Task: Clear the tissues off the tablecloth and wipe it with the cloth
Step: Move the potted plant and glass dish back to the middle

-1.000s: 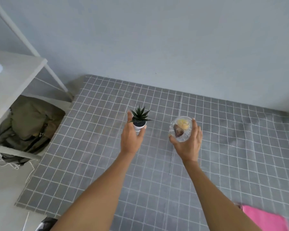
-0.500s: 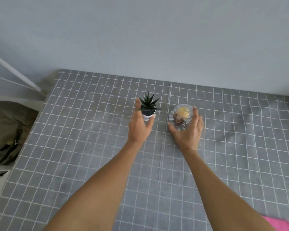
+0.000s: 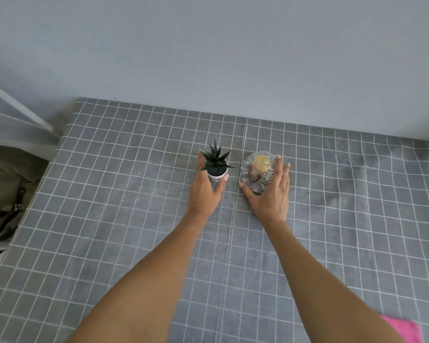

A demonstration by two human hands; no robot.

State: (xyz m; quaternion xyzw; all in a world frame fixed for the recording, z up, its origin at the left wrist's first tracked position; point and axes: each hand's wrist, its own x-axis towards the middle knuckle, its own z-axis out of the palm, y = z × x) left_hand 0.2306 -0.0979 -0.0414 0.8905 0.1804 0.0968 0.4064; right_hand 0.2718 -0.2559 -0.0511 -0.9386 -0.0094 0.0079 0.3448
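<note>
Since a second ago both ornaments sit further back toward the wall, the shelf at left has slid mostly out of view, and only a corner of the pink cloth shows at lower right. Item: left hand, thumb and fingers curled round the white pot of the small spiky plant, which stands upright on the tablecloth. Item: right hand, fingers wrapped over the side of the glass dome, which holds a yellow piece and a brown one; base on the fabric. Item: tablecloth, grey with white grid, lying flat with faint creases and darker patches at right; soft, likely to ruck under a hard push, so I would hold it flat while wiping. Item: cloth, near my right forearm at the front edge; light and limp by the look, best gathered in the whole palm. Tissues: none visible. Wiping looks done or nearly done, I judge.
</note>
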